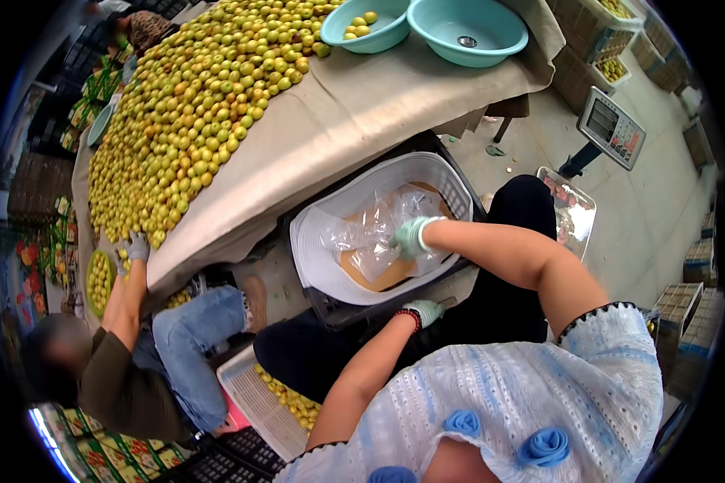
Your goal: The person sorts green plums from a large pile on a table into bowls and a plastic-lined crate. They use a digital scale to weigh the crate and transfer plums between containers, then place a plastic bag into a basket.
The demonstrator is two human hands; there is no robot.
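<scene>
Before me stands a black plastic crate [332, 314] with white foam lining [314, 271] around its inner walls. Brown cardboard [393, 279] covers part of its bottom, and crumpled clear plastic film [368, 226] lies over it. Inside the crate, my right hand [412, 238] in a pale green glove touches the film; its fingertips are too blurred to show a grip. My left hand [429, 311], also gloved and with a red bead bracelet at the wrist, is low beside the crate's near side, by my leg. Its fingers are mostly hidden.
Yellow-green jujubes [199, 121] cover much of a cloth-topped table [338, 133], with turquoise basins [471, 30] at its edge. A digital scale [613, 127] stands right. At left, a co-worker's gloved hands [136, 249] reach the fruit near a green basket [98, 284]. A white crate [266, 398] holds more fruit.
</scene>
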